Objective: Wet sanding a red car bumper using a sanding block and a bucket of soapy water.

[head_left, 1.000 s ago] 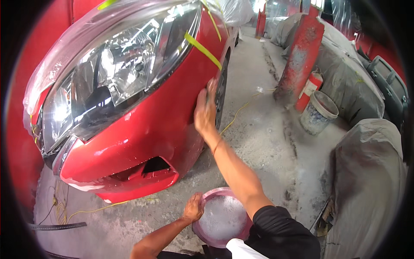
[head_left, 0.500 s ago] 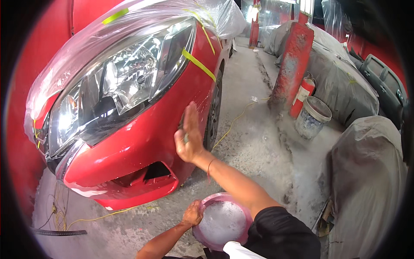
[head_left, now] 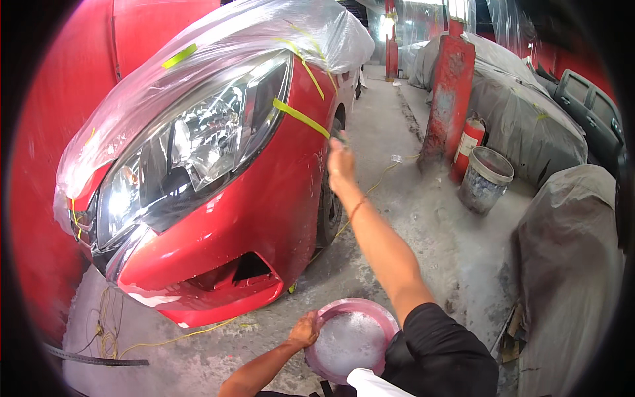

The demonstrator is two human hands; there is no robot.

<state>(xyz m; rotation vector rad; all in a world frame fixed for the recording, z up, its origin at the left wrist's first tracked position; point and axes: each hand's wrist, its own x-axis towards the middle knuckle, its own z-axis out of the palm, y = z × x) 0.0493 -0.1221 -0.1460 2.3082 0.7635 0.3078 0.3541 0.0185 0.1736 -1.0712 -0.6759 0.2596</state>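
Red bumper (head_left: 268,208) — extinguisher label (head_left: 467,145), blurred

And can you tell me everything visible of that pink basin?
The round pink plastic-looking basin is roughly level, low in the view. It holds cloudy, whitish liquid with foamy patches. The person's bare left hand grips its rim on the left side, and something white overlaps its lower edge. What supports it underneath is hidden.

Right arm (head_left: 383,248) reaching far out, left forearm (head_left: 263,366) slanting low

The right arm is stretching nearly straight ahead, its wrist (head_left: 352,198) leading to a right hand (head_left: 340,165) that is pointing away, fingertips hard to make out; the left hand (head_left: 305,329) is turning its back upward, fingers curling in a grip
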